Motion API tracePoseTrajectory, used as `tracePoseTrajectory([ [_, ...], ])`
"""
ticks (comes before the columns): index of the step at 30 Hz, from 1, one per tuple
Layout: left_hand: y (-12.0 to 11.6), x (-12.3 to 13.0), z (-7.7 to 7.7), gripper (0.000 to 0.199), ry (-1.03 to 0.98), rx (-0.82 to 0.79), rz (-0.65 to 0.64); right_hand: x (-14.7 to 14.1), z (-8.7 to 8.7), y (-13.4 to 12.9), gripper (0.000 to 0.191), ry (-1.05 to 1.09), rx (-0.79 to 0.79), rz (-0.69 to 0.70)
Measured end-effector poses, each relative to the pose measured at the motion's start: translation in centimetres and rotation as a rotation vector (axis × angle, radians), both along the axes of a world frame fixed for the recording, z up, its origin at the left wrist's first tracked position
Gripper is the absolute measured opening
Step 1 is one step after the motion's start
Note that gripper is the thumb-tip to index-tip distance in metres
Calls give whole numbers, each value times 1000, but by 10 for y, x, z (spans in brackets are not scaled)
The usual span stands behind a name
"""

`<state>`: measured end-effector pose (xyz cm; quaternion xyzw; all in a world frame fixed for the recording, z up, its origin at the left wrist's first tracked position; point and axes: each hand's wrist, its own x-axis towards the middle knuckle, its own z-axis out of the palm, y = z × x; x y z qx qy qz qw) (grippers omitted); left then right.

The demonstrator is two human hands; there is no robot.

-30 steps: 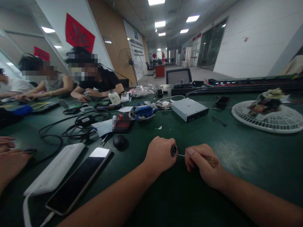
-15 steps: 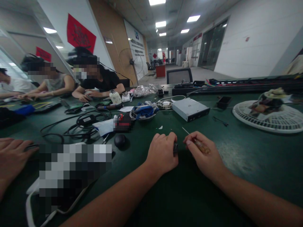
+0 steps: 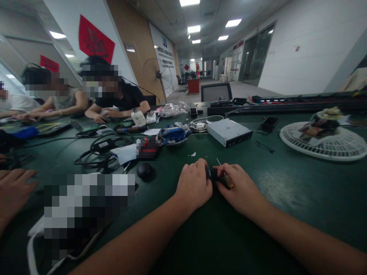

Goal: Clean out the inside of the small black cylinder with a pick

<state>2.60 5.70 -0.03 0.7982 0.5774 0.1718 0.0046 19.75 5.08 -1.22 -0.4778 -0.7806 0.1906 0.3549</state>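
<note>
My left hand (image 3: 193,184) is wrapped round a small dark object (image 3: 212,174), mostly hidden by the fingers, so its kind does not show. From the right, my right hand (image 3: 242,185) meets it, thumb and fingers at the object's near side. A screwdriver (image 3: 228,180) with an amber handle lies across the fingers of that same hand, its thin shaft pointing up and left. Both hands are close together just above the green table (image 3: 183,244). Small white scraps (image 3: 193,154) lie beyond my left hand.
Left of my arms are a black mouse-like object (image 3: 144,171), a blurred-out white and black item (image 3: 86,214) and another person's hand (image 3: 14,191). Farther back stand a bowl with blue cloth (image 3: 174,133), a silver disc drive (image 3: 229,131) and a white fan grille (image 3: 301,149). Several people sit far left.
My right hand has moved left, up to the dark object, and the screwdriver has turned steeper in its fingers. The other person's hand at the left edge has shifted slightly left.
</note>
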Motion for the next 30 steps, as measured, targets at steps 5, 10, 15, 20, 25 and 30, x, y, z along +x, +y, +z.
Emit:
tracePoseTrajectory([
  [5, 1, 0, -3, 25, -41, -8, 1, 3, 2, 0, 17, -27, -66, 51],
  [10, 1, -2, -2, 19, -81, -11, -62, 4, 3, 1, 23, 217, -49, 40],
  [15, 1, -3, -1, 22, -153, -49, -130, 2, 6, -2, 27, 403, -22, 29],
  [20, 1, -2, 0, 19, -188, -13, -198, 0, 8, -4, 28, 464, -5, 49],
  [25, 3, -3, -1, 21, -229, 38, -199, -1, 3, 0, 24, 648, -44, 6],
  [30, 4, -4, -2, 25, -274, 58, -175, -1, -5, 5, 25, 807, -207, 68],
])
